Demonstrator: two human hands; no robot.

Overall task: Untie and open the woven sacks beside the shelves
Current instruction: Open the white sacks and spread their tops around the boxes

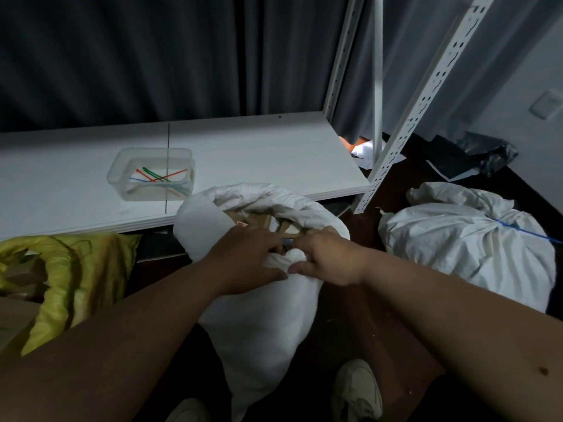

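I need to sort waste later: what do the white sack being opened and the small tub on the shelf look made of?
White sack: apparently woven plastic, matte, holding stiff crumpled folds; the weave itself is too fine to see. Tub: clear, glossy, rigid plastic by its look; the coloured ties inside show through its walls.

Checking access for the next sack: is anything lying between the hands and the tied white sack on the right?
Nothing visible does. Both the left hand and right hand grip the open white sack; only bare dark floor separates it from the tied white sack.
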